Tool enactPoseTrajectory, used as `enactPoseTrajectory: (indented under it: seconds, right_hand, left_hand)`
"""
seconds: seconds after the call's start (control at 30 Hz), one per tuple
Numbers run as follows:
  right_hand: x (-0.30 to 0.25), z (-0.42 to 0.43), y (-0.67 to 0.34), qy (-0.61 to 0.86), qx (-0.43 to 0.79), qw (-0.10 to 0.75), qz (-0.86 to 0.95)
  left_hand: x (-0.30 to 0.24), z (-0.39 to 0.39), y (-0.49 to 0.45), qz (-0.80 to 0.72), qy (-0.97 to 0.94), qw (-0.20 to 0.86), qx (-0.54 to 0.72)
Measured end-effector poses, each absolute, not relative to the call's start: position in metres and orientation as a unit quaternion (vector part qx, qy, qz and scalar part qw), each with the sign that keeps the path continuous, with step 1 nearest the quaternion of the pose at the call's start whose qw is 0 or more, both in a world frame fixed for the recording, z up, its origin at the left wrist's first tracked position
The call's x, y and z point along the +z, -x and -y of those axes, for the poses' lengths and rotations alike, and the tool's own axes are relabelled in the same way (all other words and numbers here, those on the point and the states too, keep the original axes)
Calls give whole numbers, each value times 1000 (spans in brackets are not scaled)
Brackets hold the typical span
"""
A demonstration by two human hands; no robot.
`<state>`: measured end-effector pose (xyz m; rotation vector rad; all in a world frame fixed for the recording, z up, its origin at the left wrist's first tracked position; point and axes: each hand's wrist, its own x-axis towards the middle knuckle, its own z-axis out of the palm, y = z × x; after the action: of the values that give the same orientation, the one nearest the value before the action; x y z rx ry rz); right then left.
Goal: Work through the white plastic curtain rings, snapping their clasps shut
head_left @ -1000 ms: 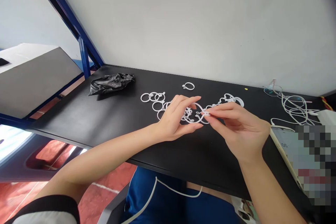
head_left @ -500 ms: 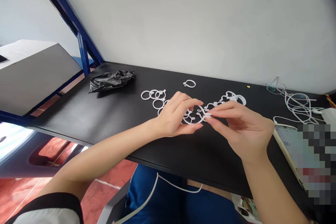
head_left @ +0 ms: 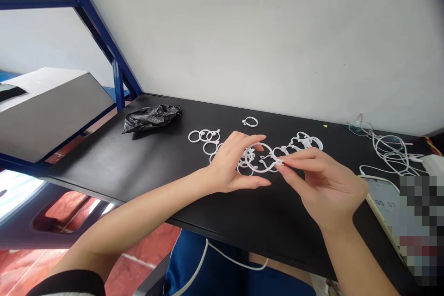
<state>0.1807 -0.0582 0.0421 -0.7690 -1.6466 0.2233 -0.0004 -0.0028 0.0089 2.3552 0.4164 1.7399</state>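
Both my hands meet over a black table strewn with white plastic rings. My right hand pinches the clasp end of one white ring between thumb and fingertips. My left hand curls round the ring's other side, with its fingers half closed over it. The ring hangs linked with other rings beneath my left fingers. A chain of linked rings lies to the left, and a heap of rings lies behind my right hand. A single ring rests farther back.
A crumpled black plastic bag lies at the table's back left. Glasses and tangled white cables sit at the back right, with a phone beside my right wrist. A blue metal frame rises on the left.
The hands have kept their hold on the ring and shifted only slightly. The view has tilted a little, so the table sits lower in the picture.
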Motion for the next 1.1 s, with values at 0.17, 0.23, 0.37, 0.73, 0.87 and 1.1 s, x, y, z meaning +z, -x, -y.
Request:
enactPoseTrajectory:
  seconds: [0.17,0.23,0.37,0.73,0.87,1.1]
  right_hand:
    - [42,59,-181,326,93,616,711]
    - [43,60,-181,326,91,615,713]
    - [46,62,-181,334,82,604,719]
    - [46,62,-182,328,88,606,719]
    - [46,62,-183,332,90,606,717]
    - [45,62,-184,334,93,602,719]
  left_hand:
    - [11,4,1,-150,-796,88,580]
    - [12,5,0,-146,-795,77,584]
    - [15,7,0,-138,-787,58,598]
    - [15,8,0,-134,-792,54,593]
    - [15,8,0,-133,-788,52,598]
    - [17,9,1,-137,-790,53,595]
